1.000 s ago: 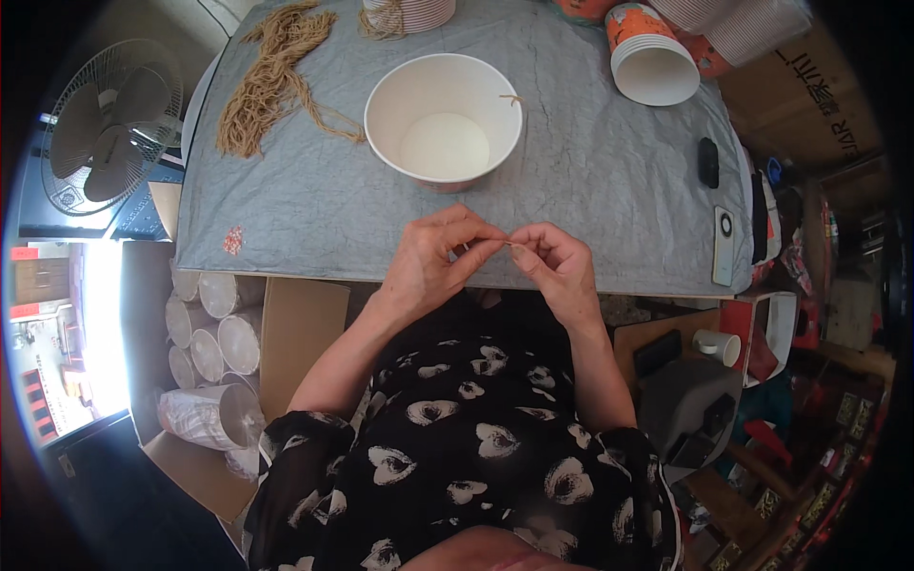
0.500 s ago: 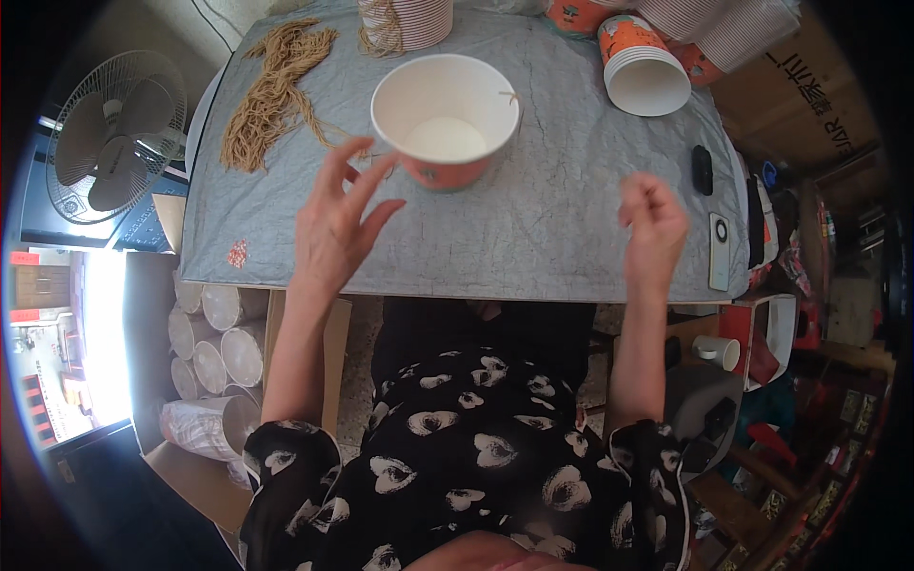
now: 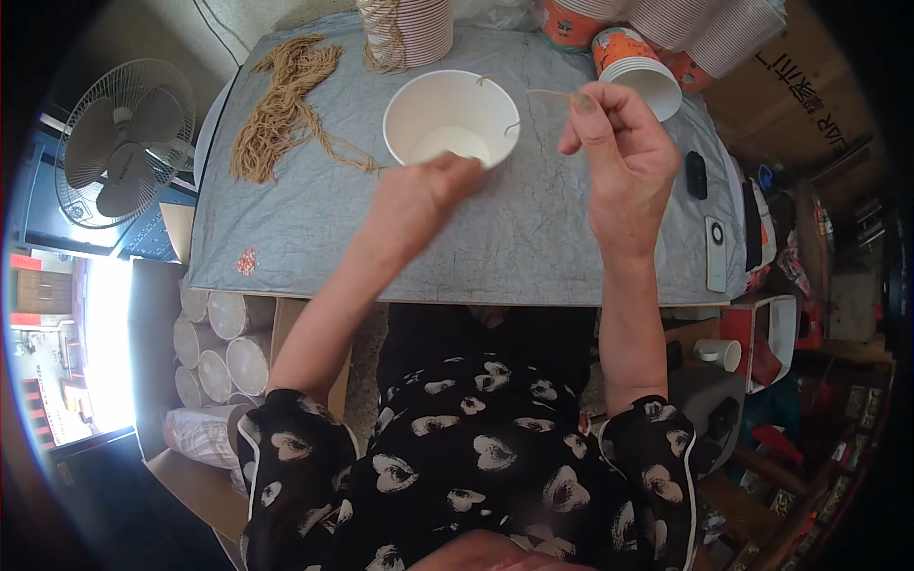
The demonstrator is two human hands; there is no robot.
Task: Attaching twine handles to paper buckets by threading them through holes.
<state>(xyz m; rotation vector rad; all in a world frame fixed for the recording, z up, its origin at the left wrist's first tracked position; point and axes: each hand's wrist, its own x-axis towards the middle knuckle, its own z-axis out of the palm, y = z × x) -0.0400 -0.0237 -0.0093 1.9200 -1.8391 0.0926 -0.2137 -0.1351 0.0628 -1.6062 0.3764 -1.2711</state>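
A white-lined paper bucket (image 3: 447, 114) stands on the table, mouth up. A short bit of cord (image 3: 484, 82) shows at its far rim, and a thin strand end (image 3: 513, 126) pokes out inside the right wall. My left hand (image 3: 419, 205), smeared by motion, is closed in front of the near rim and hides the bucket's front. What its fingers hold is hidden. To the right, my raised right hand (image 3: 628, 152) pinches a tan cord (image 3: 549, 92) between thumb and fingers, its free end pointing left toward the bucket.
A bundle of tan cords (image 3: 281, 114) lies at the far left. Stacked paper buckets (image 3: 419, 33) stand at the back, with an orange-printed stack (image 3: 640, 76) on its side at right. A phone (image 3: 714, 252) and a black object (image 3: 697, 176) lie near the right edge.
My left hand has swung right and closed at the bucket's near rim. My right hand has risen, and a cord now shows in its pinch. A strand shows at the bucket's far rim.
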